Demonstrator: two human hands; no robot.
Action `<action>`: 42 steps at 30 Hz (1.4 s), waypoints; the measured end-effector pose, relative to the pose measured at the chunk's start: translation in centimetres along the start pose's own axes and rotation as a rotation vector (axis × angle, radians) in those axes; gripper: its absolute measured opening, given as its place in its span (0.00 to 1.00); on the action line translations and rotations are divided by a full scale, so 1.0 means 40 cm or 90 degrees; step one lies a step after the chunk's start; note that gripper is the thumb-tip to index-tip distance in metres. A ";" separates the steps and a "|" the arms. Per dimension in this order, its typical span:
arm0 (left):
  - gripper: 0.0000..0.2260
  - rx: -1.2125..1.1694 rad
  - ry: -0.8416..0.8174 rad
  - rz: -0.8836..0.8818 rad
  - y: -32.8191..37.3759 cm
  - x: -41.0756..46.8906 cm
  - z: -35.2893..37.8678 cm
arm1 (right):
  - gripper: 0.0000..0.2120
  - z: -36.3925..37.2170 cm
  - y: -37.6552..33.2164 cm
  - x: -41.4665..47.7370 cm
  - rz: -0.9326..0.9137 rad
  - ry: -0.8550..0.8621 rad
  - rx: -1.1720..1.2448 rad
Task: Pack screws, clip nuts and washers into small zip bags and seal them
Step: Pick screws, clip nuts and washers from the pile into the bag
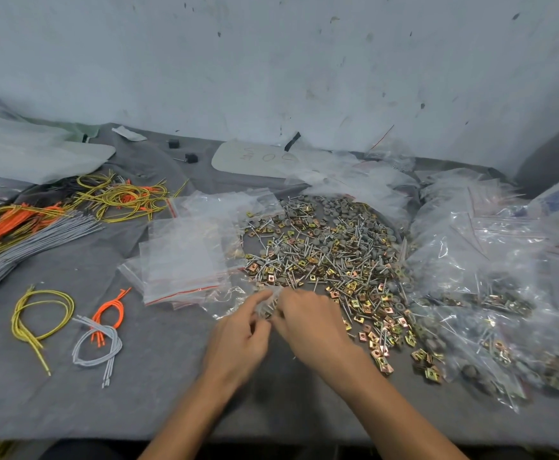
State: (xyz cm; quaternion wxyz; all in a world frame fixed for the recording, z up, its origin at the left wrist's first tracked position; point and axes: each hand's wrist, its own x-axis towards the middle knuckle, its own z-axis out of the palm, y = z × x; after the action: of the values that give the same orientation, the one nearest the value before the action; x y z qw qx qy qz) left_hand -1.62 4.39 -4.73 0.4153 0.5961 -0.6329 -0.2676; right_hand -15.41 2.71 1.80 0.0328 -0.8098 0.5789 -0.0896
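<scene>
A big loose heap of silver screws, gold clip nuts and grey washers point(331, 254) covers the middle of the grey cloth. Left of it lies a stack of empty small zip bags point(185, 257) with red seal strips. At the heap's near edge my left hand point(238, 340) and my right hand point(308, 320) meet, both pinching one small clear zip bag point(269, 305) with some hardware in it. My fingers hide most of that bag, so its seal cannot be made out.
Filled zip bags point(490, 293) pile up on the right. Yellow, orange and grey cords point(69, 210) lie at the left, with small bundles point(99, 336) nearer me. A white labelled board point(251, 159) rests by the wall. The table's front edge point(105, 439) runs below.
</scene>
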 end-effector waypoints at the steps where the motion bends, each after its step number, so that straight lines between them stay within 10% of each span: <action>1: 0.23 -0.001 -0.002 0.004 -0.002 0.000 0.001 | 0.12 0.001 0.000 -0.004 -0.003 0.008 0.007; 13: 0.22 -0.022 0.038 -0.010 -0.005 0.001 0.003 | 0.06 0.012 0.047 -0.043 -0.056 0.053 0.209; 22: 0.24 -0.003 0.044 0.003 0.014 -0.007 -0.005 | 0.06 -0.068 0.238 -0.061 0.129 0.044 0.183; 27: 0.25 0.001 0.040 0.001 0.013 -0.006 -0.006 | 0.07 -0.022 0.244 -0.068 0.056 -0.125 0.100; 42: 0.26 0.014 0.021 0.003 0.007 -0.001 -0.003 | 0.05 0.000 0.063 -0.065 -0.068 0.032 0.189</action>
State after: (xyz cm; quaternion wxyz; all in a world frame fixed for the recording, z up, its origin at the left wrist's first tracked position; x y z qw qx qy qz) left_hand -1.67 4.48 -4.44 0.4198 0.6034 -0.6303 -0.2498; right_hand -18.58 4.35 1.12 0.1324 -0.8231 0.5161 -0.1962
